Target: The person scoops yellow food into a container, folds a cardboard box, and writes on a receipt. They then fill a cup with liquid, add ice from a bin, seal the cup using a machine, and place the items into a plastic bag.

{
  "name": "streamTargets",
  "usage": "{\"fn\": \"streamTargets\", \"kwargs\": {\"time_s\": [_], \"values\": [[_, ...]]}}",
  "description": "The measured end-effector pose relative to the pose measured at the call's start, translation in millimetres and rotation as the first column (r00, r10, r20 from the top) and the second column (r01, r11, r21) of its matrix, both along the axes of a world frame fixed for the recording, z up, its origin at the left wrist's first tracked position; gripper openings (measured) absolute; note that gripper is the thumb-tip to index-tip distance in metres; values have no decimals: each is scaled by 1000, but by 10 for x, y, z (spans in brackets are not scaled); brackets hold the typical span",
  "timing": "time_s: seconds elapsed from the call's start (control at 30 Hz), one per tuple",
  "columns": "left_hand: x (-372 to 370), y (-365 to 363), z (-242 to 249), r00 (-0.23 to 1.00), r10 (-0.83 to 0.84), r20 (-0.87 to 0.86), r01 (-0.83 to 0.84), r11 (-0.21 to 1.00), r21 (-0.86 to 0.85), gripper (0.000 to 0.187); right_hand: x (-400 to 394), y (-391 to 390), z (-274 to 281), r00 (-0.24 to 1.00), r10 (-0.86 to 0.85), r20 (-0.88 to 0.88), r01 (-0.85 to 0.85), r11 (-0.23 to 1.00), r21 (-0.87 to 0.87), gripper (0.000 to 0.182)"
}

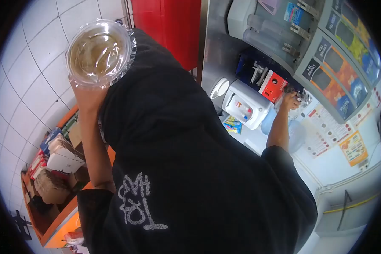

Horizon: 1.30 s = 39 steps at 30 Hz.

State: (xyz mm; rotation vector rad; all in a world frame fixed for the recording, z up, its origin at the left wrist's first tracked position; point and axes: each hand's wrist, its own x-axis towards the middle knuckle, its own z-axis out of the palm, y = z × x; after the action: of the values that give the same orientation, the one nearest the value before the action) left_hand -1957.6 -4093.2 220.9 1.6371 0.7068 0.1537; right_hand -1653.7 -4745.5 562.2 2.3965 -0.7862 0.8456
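Note:
My left hand [87, 96] holds up a round clear bowl [99, 55] wrapped in shiny plastic film, with something brownish inside. The bowl hides most of those fingers. On the other side, my right arm reaches out to the counter, where my right hand [290, 101] has its fingers curled at some crumpled clear plastic [305, 100]. What lies inside that grip is too small to make out. Close by is a red box [274, 86] with black marks. A bluish water bottle [293, 133] shows partly behind my right forearm.
A white water dispenser [246, 105] stands beside a round white lid [219, 88] and a yellow-blue packet [233, 125]. Above hangs a drinks machine [298, 67] with lychee tea labels. An orange-edged bin [57, 226] of boxes is at left, a red panel [167, 25] ahead.

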Motion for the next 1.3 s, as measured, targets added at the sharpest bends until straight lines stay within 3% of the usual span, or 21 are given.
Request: {"fn": "streamTargets", "kwargs": {"time_s": [0.07, 0.13, 0.23, 0.37, 0.47, 0.63, 0.67, 0.7, 0.73, 0.77, 0.8, 0.87, 0.9, 0.97, 1.0, 1.07, 1.1, 1.17, 1.2, 1.23, 1.3], "values": [[22, -7, -57, 998, 12, 69, -11, 1000, -7, 69, -47, -165, -180, 999, 34, -3, -34, 998, -44, 96], [38, -34, -99, 994, 27, 105, -31, 999, 39, 65, -84, -217, -354, 892, -32, -452, 92, 990, 110, 90], [67, -65, -133, 992, 43, 122, -54, 995, 81, 63, -294, 200, -555, 920, 79, -385, -53, 996, 78, 80], [131, -114, -114, 992, 85, 95, -91, 994, 57, 64, -301, 412, -384, 969, -8, -246, -10, 997, -71, 71], [211, -180, -109, 992, 85, 94, -86, 996, 2, 65, -313, 563, -209, 980, 48, -192, -85, 978, -191, 64], [443, -149, 165, 999, -36, 37, 38, 998, -41, 69, -396, 698, -475, 914, 344, -216, -374, 920, -117, 42], [493, -94, 296, 996, -84, 5, 84, 993, -82, 69, -461, 792, -688, 798, 524, -298, -553, 833, -14, 34], [570, -61, 398, 994, -5, 113, 11, 999, -52, 69, -583, 999, -1007, 638, 688, -346, -699, 706, 115, 27], [612, -15, 465, 973, 69, 221, -68, 998, -15, 69, -758, 1509, -1318, 626, 713, -316, -629, 701, 335, 24], [529, 41, 488, 991, 63, 119, -30, 966, -255, 73, -914, 2164, -1562, 609, 743, -277, -534, 642, 550, 21], [594, 183, 748, 977, 106, 185, -88, 991, -101, 76, -998, 2693, -1779, 538, 804, -253, -491, 543, 682, 19], [571, 431, 970, 950, 108, 292, -111, 994, -5, 75, -1115, 3850, -1972, 401, 903, -157, -381, 320, 868, 15], [541, 495, 1027, 927, 195, 320, -169, 980, -107, 73, -1146, 4435, -1946, 344, 934, -94, -322, 211, 923, 13], [458, 794, 1272, 936, 163, 311, -168, 986, -11, 68, -1183, 5358, -1865, 156, 968, 199, -185, -169, 968, 17], [413, 940, 1394, 933, 172, 316, -194, 980, 41, 68, -1231, 5820, -1689, 131, 960, 249, -176, -225, 958, 17], [338, 1281, 1593, 908, 157, 388, -209, 973, 97, 64, -1308, 6672, -1244, -77, 837, 542, -61, -547, 835, 25], [305, 1444, 1660, 902, 165, 399, -242, 959, 151, 64, -1287, 7010, -1055, -107, 802, 588, -45, -595, 803, 25], [206, 1760, 1723, 917, 166, 363, -186, 982, 20, 71, -1301, 7609, -793, -357, 809, 467, 52, -482, 875, 31], [165, 1922, 1719, 920, 162, 357, -179, 984, 15, 70, -1283, 7874, -761, -349, 827, 441, 233, -380, 895, 31], [136, 2085, 1723, 914, 171, 368, -204, 978, 53, 70, -1255, 8117, -771, -372, 799, 472, 239, -410, 881, 31], [88, 2428, 1741, 914, 189, 358, -220, 974, 48, 67, -1167, 8624, -893, -519, 791, 322, 446, -70, 892, 30]]}}
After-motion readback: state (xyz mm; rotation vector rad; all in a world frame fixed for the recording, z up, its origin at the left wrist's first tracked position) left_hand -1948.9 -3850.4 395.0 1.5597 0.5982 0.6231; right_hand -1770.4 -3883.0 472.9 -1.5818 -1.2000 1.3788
